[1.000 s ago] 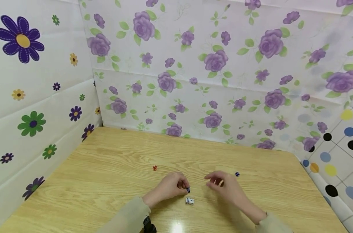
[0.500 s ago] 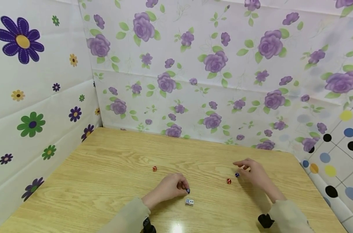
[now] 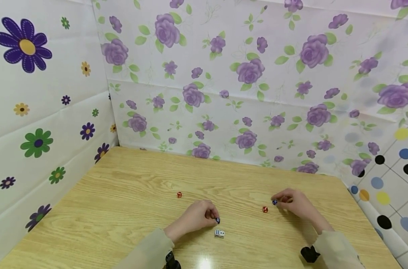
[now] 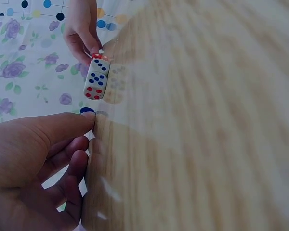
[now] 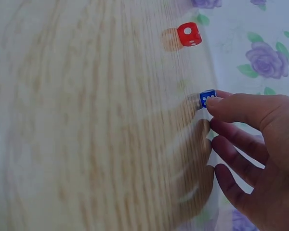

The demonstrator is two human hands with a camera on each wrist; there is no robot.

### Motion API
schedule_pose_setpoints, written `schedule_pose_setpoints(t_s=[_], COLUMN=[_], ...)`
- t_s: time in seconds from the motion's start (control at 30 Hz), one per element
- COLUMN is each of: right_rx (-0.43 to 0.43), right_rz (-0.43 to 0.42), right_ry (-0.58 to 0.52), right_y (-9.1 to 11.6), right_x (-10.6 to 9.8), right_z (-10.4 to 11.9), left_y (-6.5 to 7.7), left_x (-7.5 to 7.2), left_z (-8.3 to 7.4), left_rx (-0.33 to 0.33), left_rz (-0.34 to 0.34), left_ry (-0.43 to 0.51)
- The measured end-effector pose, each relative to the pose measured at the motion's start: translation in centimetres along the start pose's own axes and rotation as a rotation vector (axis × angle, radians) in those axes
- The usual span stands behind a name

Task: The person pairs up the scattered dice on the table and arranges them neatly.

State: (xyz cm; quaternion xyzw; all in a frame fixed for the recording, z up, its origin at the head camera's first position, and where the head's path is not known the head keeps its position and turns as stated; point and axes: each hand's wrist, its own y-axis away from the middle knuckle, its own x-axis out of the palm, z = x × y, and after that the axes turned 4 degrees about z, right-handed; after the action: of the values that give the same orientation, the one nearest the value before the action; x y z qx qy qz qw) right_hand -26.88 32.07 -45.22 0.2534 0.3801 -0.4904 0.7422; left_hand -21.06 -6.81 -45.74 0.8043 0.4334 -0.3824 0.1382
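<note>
My left hand [image 3: 198,216] pinches a dark blue die [image 3: 218,220] at the tabletop, between thumb and index finger. Just in front of it, on the near side, two white dice [image 3: 219,233] sit side by side, touching. Farther right, my right hand [image 3: 296,203] has its thumb and index finger on either side of another blue die [image 5: 207,98], which is on the table. The other fingers of that hand are loosely bent below. A red die [image 3: 265,209] lies slightly left of this blue die, apart from it. The left hand's die is mostly covered by the thumb in the left wrist view.
A second red die [image 3: 179,194] lies beyond the left hand, to the left. The wood-grain table [image 3: 140,175] meets a flowered cloth wall [image 3: 224,123] at the back and another [image 3: 55,112] at the left. Dark bands [image 3: 309,254] show at the wrists.
The right hand has moved right; a red die now lies on the table near it, and its thumb and index finger have closed on the blue die. The left hand stays put.
</note>
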Motion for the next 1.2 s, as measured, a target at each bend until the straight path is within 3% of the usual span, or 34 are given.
schedule_pose_setpoints(t_s=[0.57,0.73,0.93,1.2], right_rx=[0.037,0.068,0.109,0.070], right_rz=[-0.093,-0.157,-0.217,-0.224], right_ry=[-0.013,-0.090,-0.098,-0.144], right_y=[0.0,0.1,0.2,0.3], right_x=[1.1,1.9,2.9,4.8], right_z=[0.0,1.6,4.4,8.1], left_y=[-0.1,-0.1,-0.2,-0.1], left_x=[0.1,0.1,0.1,0.1], left_z=[0.1,0.2,0.1,0.1], left_rx=[-0.007,-0.008,-0.009,-0.008], left_rz=[0.008,0.007,0.002,0.000], left_ry=[-0.011,-0.005,-0.017,-0.008])
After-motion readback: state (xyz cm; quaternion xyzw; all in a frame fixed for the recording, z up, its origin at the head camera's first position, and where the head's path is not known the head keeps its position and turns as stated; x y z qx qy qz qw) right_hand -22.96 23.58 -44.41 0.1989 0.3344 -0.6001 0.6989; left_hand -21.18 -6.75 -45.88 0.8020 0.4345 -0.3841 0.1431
